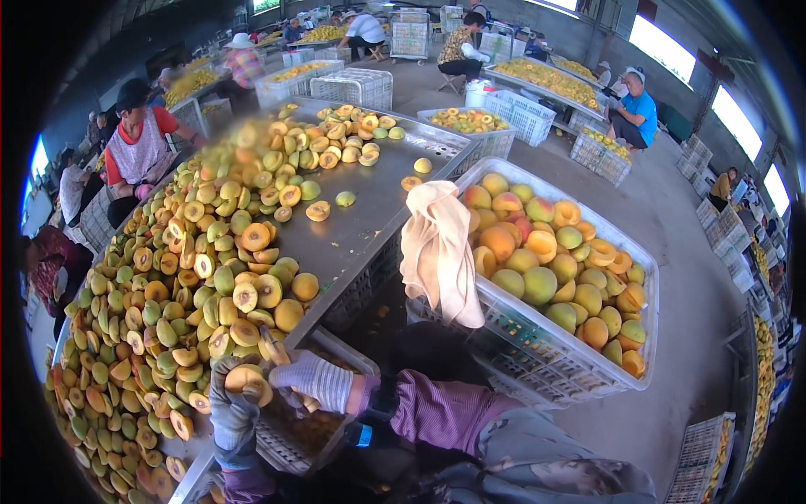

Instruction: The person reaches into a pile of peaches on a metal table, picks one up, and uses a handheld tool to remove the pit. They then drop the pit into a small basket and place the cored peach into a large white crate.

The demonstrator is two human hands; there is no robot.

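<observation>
My left hand (235,412), in a grey glove, is closed around a halved peach (248,380), its orange cut face turned up. Close beside it, my right hand (317,380) wears a white-and-grey striped glove. Its fingers wrap round a small hand tool (273,346) with a narrow end and a pale wooden-looking handle; its exact kind is unclear. Both hands are at the near edge of a metal table, against a large heap of peaches (189,277), many cut in half. Beneath the hands stands a plastic crate (348,357), its contents mostly dark and hidden.
To my right, a white crate (554,353) holds whole and halved peaches, with a peach-coloured cloth (437,252) over its corner. Bare metal tabletop (361,189) shows beyond the heap. A person in a red shirt (138,147) sits across it. Other workers and crates fill the hall.
</observation>
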